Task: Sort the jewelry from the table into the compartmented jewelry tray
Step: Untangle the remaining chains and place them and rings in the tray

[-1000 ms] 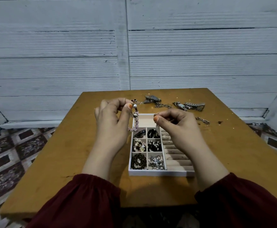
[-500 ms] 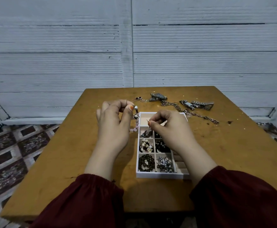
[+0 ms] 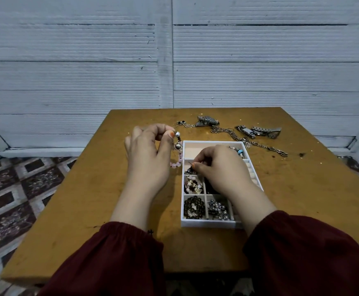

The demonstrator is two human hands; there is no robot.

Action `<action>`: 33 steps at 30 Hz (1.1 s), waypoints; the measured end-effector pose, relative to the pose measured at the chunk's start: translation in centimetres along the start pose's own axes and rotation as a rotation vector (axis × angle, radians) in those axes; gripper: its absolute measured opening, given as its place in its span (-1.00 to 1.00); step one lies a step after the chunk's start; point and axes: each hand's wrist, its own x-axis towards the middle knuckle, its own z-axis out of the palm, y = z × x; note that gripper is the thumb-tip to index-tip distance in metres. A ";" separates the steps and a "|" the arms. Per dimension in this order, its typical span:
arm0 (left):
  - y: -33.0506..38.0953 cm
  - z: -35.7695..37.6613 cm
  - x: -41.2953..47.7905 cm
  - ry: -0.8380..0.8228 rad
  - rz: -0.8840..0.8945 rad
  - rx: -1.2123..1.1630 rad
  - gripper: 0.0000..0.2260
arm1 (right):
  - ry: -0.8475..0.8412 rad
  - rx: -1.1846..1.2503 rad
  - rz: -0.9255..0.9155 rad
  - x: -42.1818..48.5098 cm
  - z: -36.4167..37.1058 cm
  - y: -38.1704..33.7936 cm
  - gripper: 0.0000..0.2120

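Left hand (image 3: 150, 159): my thumb and forefinger pinch the pink bead bracelet (image 3: 178, 145), which dangles just outside the jewelry tray (image 3: 206, 224).
Right hand (image 3: 221, 167): my fingertips pinch a small piece, too small to name, over a far-left compartment.
Risk: the bracelet's hanging end may snag the tray wall or drop onto the table (image 3: 88, 189).
Unsorted: chain (image 3: 259, 144) and watches (image 3: 257, 131) lie beyond the tray.

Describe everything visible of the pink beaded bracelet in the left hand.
The pink beaded bracelet hangs from the left hand, pinched at its top between thumb and finger. Below the pinch sits a round pearly bead, then a silvery metal charm, then pale pink, glassy-looking beads curving down and leftward. It dangles just outside the left wall of the white jewelry tray, over the wooden table; whether its lower end touches the table cannot be told.
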 end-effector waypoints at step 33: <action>2.2 1.7 -1.1 -0.038 0.124 -0.034 -0.92 | 0.285 -0.152 0.183 -2.2 -5.3 7.7 -0.77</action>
